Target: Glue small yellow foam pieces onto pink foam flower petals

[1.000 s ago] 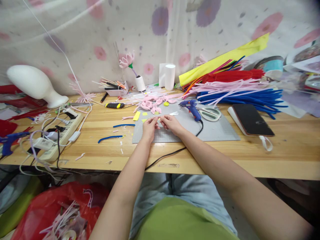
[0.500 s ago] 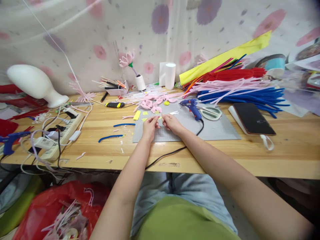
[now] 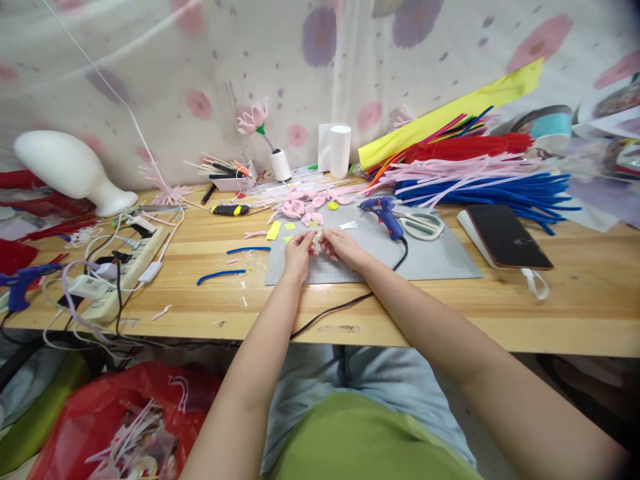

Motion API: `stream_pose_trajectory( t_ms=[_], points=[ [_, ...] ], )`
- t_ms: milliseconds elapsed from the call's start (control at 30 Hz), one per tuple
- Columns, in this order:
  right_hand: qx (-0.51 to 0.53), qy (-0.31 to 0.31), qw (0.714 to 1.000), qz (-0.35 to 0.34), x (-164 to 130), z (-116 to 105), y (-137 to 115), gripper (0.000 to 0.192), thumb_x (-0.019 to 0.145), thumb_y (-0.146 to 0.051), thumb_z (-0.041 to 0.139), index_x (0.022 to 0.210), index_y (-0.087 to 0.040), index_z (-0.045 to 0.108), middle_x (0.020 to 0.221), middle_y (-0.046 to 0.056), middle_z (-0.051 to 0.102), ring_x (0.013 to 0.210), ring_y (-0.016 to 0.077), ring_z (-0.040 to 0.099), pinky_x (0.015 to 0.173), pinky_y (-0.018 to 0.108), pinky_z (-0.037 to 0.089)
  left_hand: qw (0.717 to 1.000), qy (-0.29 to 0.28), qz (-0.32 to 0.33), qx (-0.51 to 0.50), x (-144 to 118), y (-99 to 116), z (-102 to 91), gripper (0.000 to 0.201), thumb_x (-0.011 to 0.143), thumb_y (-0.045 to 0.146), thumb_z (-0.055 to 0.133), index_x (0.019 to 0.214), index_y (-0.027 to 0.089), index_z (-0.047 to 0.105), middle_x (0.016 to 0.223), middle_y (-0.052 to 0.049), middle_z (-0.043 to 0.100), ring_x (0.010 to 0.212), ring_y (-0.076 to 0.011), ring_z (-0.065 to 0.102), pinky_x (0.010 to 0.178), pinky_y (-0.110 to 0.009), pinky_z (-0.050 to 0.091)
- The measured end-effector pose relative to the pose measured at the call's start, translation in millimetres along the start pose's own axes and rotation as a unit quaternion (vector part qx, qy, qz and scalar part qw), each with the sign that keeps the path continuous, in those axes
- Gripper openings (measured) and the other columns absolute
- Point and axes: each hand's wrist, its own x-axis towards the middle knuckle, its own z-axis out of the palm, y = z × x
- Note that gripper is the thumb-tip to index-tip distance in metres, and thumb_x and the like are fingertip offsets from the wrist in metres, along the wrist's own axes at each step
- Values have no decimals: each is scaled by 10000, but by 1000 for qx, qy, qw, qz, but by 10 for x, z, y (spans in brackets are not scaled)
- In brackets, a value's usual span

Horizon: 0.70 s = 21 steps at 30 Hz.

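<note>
My left hand (image 3: pixel 299 254) and my right hand (image 3: pixel 342 245) meet fingertip to fingertip over the grey cutting mat (image 3: pixel 435 263). Both are closed in a pinch; whatever small piece lies between the fingers is too small to name. Just beyond them are curled pink pipe-cleaner petals (image 3: pixel 303 207) and a yellow round piece (image 3: pixel 333 206). Yellow paper scraps (image 3: pixel 273 231) lie near my left hand. Short white strips (image 3: pixel 349 225) rest beyond my right hand. A blue glue gun (image 3: pixel 384 215) and scissors (image 3: pixel 423 227) lie to the right on the mat.
Bundled blue pipe cleaners (image 3: pixel 485 193) lie at the back right, with a phone (image 3: pixel 507 237) in front. A power strip (image 3: pixel 127 270) with tangled cables is at left, beside a white foam head (image 3: pixel 70 167). The glue gun's black cord (image 3: pixel 340 307) crosses the table's front edge.
My right hand has shifted slightly left, bringing its fingertips closer to those of my left hand. My left hand has barely moved. The surrounding things stay in place.
</note>
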Motion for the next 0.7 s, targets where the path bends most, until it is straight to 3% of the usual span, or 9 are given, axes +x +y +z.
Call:
stream_pose_trajectory(
  t_ms=[167, 367, 700],
  points=[
    [-38, -4, 999, -38, 10, 8, 42, 223, 814, -345, 557, 685, -180, 484, 550, -55, 483, 397, 38, 380, 352, 163, 277, 1000, 9, -8, -9, -12, 28, 9, 181, 635, 256, 715, 743, 125, 653, 503, 67, 454, 444, -21, 386, 416, -151, 339],
    [-39, 28, 999, -15, -8, 35, 23, 232, 875, -204, 418, 646, -181, 437, 516, -69, 438, 367, 31, 341, 360, 167, 260, 1000, 0, -6, -15, -17, 18, 1, 184, 638, 248, 711, 759, 119, 659, 517, 62, 466, 454, -25, 394, 427, -160, 347],
    [-43, 43, 998, -20, 24, 40, 58, 210, 873, -210, 418, 667, -178, 441, 510, -74, 433, 369, 32, 335, 356, 166, 252, 1000, 4, -7, -24, -17, 25, 8, 214, 586, 254, 735, 731, 119, 652, 518, 67, 474, 445, -18, 392, 409, -150, 346]
  ],
)
